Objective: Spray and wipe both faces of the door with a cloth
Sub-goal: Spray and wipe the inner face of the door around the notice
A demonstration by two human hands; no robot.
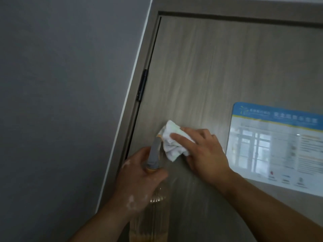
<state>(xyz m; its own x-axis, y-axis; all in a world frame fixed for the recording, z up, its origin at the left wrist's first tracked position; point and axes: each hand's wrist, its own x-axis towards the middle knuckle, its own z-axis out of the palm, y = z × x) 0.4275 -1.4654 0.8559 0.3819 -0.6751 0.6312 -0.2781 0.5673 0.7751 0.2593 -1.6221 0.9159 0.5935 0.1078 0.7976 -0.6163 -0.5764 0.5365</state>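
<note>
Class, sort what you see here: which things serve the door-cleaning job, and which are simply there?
In use: door; cloth, pressed to it by the right hand; spray bottle, gripped by the left hand.
Simply there: notice stuck on the door; hinge; wall.

white cloth (172, 142) (crumpled) on door (218, 67)

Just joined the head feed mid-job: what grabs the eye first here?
The right hand presses a crumpled white cloth against the wood-grain door, low and centre. Just left of it, the left hand grips a clear spray bottle with its grey nozzle pointing up at the door. A glossy blue-topped poster is stuck on the door at the right edge.
</note>
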